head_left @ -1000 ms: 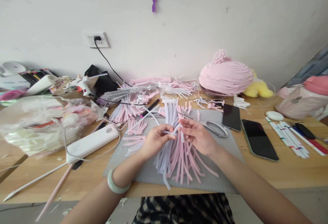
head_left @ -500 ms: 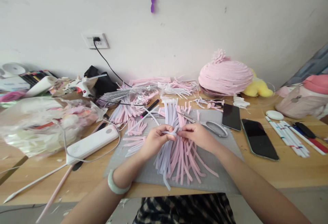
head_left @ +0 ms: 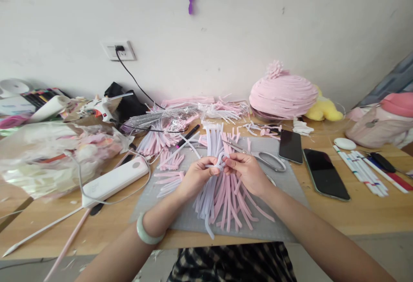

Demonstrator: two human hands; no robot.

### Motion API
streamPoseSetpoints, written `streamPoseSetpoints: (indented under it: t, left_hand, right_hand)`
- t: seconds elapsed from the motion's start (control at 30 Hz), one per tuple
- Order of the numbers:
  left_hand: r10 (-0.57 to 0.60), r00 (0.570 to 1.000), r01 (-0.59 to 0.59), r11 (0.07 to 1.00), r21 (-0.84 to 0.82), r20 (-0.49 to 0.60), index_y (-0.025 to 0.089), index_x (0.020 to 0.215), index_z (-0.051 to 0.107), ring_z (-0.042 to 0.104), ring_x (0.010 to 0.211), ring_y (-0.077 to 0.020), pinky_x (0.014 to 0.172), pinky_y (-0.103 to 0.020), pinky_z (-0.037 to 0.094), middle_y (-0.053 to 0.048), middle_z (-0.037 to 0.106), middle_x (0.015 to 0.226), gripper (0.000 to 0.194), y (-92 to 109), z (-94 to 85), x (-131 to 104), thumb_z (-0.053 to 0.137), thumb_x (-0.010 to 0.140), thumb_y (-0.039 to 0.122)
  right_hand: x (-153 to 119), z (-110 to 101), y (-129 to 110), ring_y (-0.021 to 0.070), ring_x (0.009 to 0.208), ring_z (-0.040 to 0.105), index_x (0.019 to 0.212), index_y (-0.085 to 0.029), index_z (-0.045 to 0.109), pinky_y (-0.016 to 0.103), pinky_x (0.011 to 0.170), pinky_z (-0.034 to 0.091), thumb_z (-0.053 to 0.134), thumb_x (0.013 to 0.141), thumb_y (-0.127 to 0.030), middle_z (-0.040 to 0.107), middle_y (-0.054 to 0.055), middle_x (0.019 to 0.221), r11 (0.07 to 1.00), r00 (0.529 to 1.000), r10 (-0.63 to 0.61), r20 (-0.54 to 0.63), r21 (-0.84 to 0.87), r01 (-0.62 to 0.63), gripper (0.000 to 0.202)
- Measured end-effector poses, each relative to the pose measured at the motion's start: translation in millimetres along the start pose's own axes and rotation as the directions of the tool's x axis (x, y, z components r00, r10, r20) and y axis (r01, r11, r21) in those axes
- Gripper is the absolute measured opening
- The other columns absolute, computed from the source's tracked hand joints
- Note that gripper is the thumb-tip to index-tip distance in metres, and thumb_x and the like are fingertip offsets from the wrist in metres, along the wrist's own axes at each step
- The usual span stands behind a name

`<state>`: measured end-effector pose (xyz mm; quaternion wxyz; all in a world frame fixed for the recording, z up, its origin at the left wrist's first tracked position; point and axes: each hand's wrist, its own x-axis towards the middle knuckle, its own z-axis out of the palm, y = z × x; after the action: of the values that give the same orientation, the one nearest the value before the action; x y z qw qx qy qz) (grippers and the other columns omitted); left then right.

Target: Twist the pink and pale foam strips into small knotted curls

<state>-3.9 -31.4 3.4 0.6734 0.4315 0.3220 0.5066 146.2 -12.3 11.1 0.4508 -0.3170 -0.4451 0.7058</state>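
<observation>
Between my two hands is a short pale lavender pipe cleaner (head_left: 220,160), bent into a small loop. My left hand (head_left: 202,172) pinches it with thumb and forefinger. From the other side, the thumb and fingers of my right hand (head_left: 244,169) close on it too. Right below them lie a bundle of lavender pipe cleaners (head_left: 204,202) and a fan of pink pipe cleaners (head_left: 227,206), spread on a grey cutting mat (head_left: 280,217). Scissors (head_left: 272,162) rest on the mat just behind my right hand, their blades pointing to the pink pieces.
Two phones (head_left: 325,174) and several white markers (head_left: 363,172) lie to the right. On the left are a white power bank (head_left: 116,181) with a cable, a plastic bag of scraps (head_left: 64,161) and a glue gun (head_left: 103,109). A large pink pipe-cleaner bundle (head_left: 284,97) stands at the back.
My right hand has rolled slightly and its fingers have shifted around the lavender pipe cleaner, which now curves more into a loop. My left hand keeps almost the same place.
</observation>
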Motion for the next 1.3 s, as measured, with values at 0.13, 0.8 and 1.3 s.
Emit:
streamPoseSetpoints:
  t: [0.13, 0.8, 1.3]
  left_hand:
    - [-0.023, 1.0, 0.023, 0.999, -0.024, 0.009, 0.013, 0.067, 0.062, 0.051, 0.064, -0.0111, 0.068, -0.024, 0.033, 0.0, 0.062, 0.064, 0.018, -0.8, 0.6, -0.4, 0.073, 0.058, 0.024]
    - [-0.026, 0.999, 0.027, 1.0, -0.012, 0.044, 0.012, 0.068, 0.061, 0.05, 0.065, -0.0119, 0.066, -0.024, 0.033, -0.002, 0.062, 0.065, 0.021, 1.0, 1.1, -0.7, 0.073, 0.058, 0.028]
    - [-0.028, 0.999, 0.027, 1.0, 0.008, 0.045, 0.013, 0.067, 0.062, 0.051, 0.066, -0.0135, 0.069, -0.026, 0.033, -0.002, 0.062, 0.066, 0.022, 0.3, -0.7, -1.0, 0.073, 0.058, 0.029]
  right_hand:
    - [1.0, 3.0, 2.8, 0.0068, 0.05, 0.054, 0.064, -0.015, 0.068, 0.019, 0.052, 0.043, 0.073, 0.06, -0.027, 0.061, -0.001, 0.055, 0.994, 0.998, 0.054, -0.018, 0.096, -0.052, 0.014]
    - [-0.6, 0.7, 5.4, 0.008, 0.052, 0.052, 0.066, -0.016, 0.068, 0.021, 0.054, 0.04, 0.07, 0.064, -0.028, 0.06, -0.001, 0.056, 1.0, 1.0, -0.02, -0.01, -0.015, 0.02, 0.012]
    - [-2.1, 2.1, 3.3, 0.0079, 0.051, 0.052, 0.066, -0.016, 0.067, 0.021, 0.053, 0.039, 0.069, 0.064, -0.029, 0.059, -0.001, 0.055, 1.0, 1.0, -0.006, 0.012, 0.002, 0.006, 0.013]
